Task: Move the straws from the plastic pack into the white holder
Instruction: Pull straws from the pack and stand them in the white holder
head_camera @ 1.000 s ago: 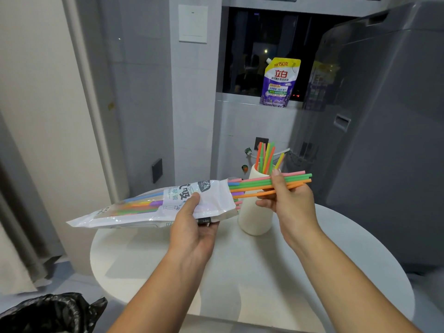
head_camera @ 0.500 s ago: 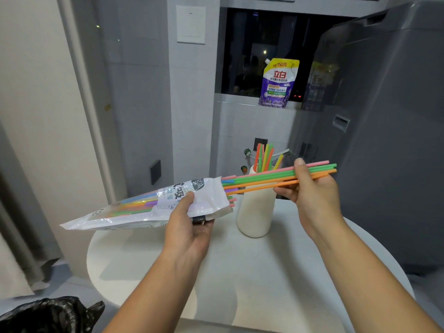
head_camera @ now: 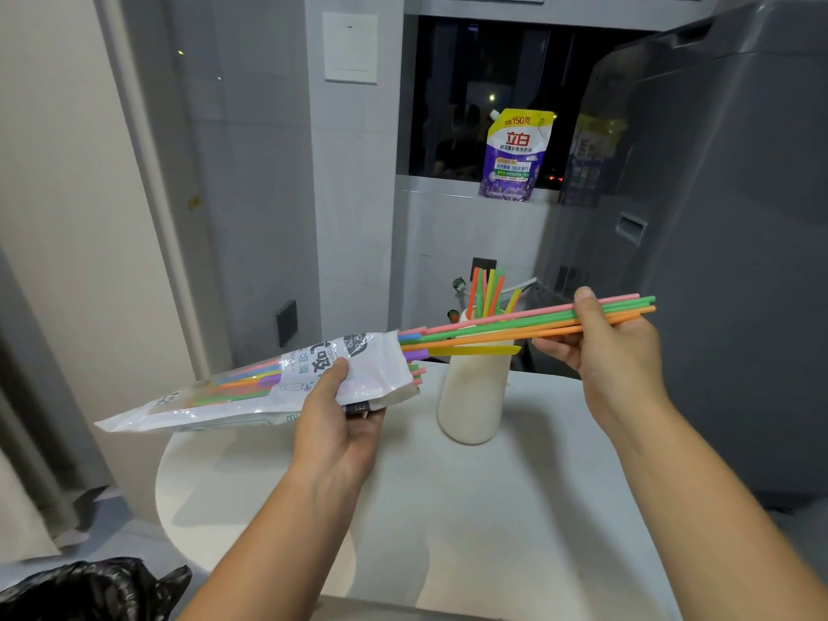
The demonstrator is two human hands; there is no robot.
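Fingers of the right hand [head_camera: 616, 351] pinched several straws [head_camera: 506, 322] half out of the pack [head_camera: 278, 383], which the left hand [head_camera: 338, 423] gripped; drawing them straight out would spare the holder [head_camera: 472, 396].

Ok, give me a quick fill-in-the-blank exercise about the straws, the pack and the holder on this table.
1. The left hand holds the plastic ____.
2. The right hand grips a bundle of straws of which the top one is ____.
3. The white holder stands on the round ____ and already has straws in it.

Missing words: pack; pink; table
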